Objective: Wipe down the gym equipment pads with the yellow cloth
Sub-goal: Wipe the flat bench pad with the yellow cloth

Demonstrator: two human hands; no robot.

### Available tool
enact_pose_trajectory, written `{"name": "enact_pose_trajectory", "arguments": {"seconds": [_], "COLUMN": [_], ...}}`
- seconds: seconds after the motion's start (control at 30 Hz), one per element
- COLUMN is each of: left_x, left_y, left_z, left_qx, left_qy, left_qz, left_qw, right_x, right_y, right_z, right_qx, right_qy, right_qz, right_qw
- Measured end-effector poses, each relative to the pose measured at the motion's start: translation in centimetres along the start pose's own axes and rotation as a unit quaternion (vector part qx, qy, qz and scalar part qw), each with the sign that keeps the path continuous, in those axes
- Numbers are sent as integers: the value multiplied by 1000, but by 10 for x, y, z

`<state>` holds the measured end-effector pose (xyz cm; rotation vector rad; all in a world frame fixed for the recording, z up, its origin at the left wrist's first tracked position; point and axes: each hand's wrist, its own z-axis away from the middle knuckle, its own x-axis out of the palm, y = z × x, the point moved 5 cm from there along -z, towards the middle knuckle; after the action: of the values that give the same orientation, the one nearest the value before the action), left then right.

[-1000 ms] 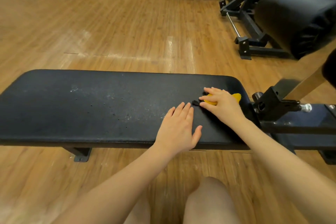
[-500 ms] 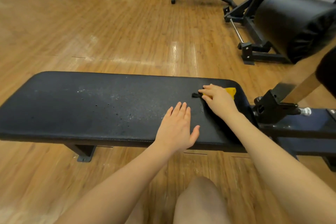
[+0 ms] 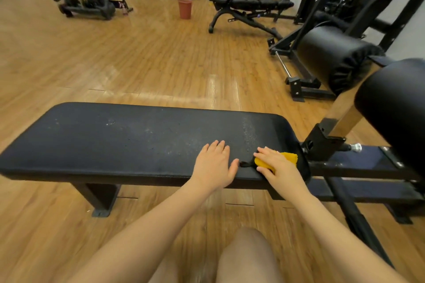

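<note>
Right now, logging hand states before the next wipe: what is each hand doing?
Left hand: open, flat on the bench pad, holding nothing.
Right hand: pressing the yellow cloth on the pad.

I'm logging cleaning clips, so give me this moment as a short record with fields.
setting: gym, wooden floor
surface: black bench pad, pale specks across it
tool: yellow cloth, at the pad's right end
right hand: pressing on the cloth
left hand: flat on the pad, empty
nearby: roller pad, red bucket

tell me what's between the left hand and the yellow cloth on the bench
In the head view, a small black tag or loop lies on the bench pad between the left hand and yellow cloth.
</note>
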<state>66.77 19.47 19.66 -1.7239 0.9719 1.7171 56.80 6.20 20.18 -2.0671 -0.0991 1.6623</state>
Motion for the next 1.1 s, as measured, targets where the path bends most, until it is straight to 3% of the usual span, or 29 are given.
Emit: {"name": "enact_pose_trajectory", "arguments": {"seconds": [0.23,0.77,0.9,1.1], "left_x": [1,11,11,5], "left_y": [-52,-58,-58,-55], "left_z": [30,24,24,26], "left_qx": [32,30,28,24], "left_qy": [-1,47,35,28], "left_qz": [-56,-51,-58,-53], "left_qw": [998,997,997,998], "right_x": [22,19,20,28], "right_y": [-30,20,16,-15], "right_z": [-13,-191,-191,-126], "right_qx": [-123,28,42,-18], "right_qy": [-72,5,9,-16], "right_qz": [-5,22,32,-18], "right_qw": [990,999,999,1000]}}
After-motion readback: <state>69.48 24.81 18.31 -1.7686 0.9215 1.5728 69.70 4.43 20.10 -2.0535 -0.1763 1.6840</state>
